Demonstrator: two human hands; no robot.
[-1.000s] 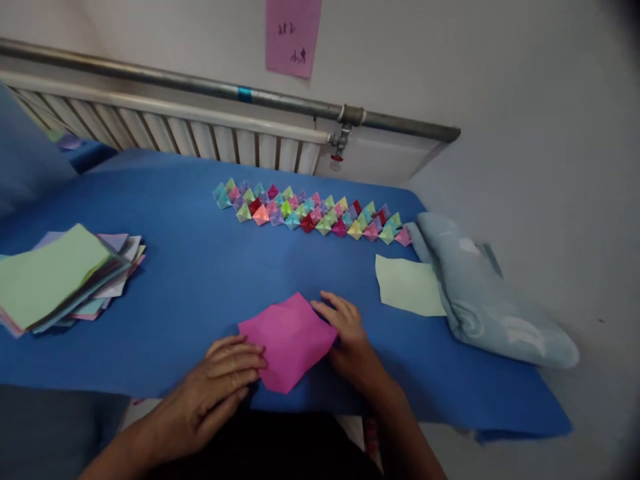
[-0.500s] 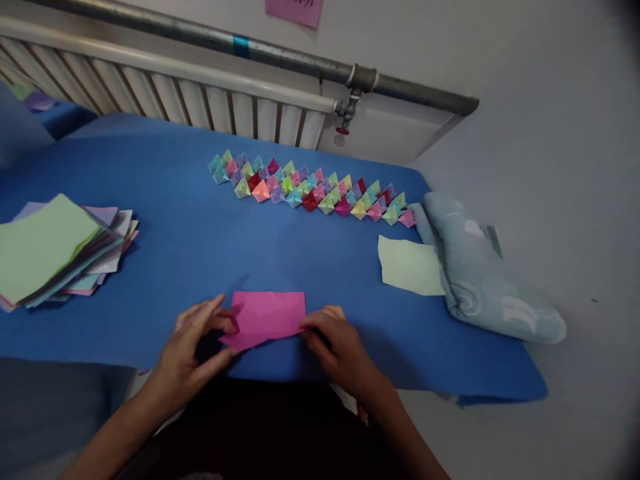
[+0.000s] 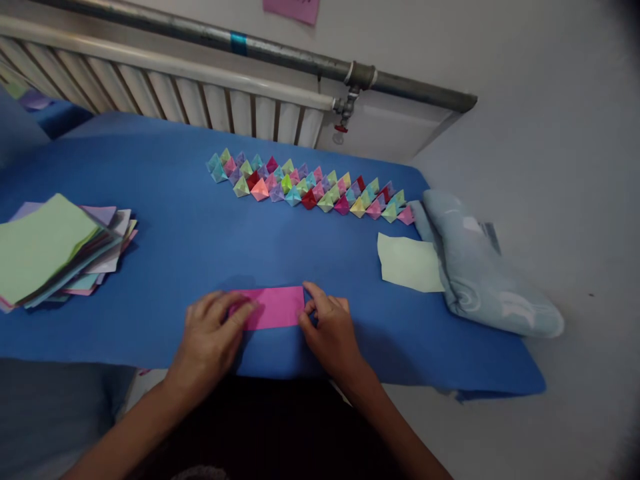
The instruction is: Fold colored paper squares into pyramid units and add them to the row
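A pink sheet of paper, folded into a long strip, lies in front of me at the near side of the blue-covered table. My left hand grips its left end, the thumb on top and the fingers along the far edge, hiding that corner. At the right end, my right hand pinches the strip's short side. Its index finger reaches to the far corner and its thumb sits lower on the edge.
Rows of small folded-paper pieces in many colours stand toward the back. A pale green sheet lies at right, touching a rolled grey-blue blanket. At left is a stack of coloured paper. Behind are a radiator and pipe.
The pink paper's near edge has moved away from me, and the strip looks narrower. My left hand has closed over its left end; my right index finger has moved up to the far corner.
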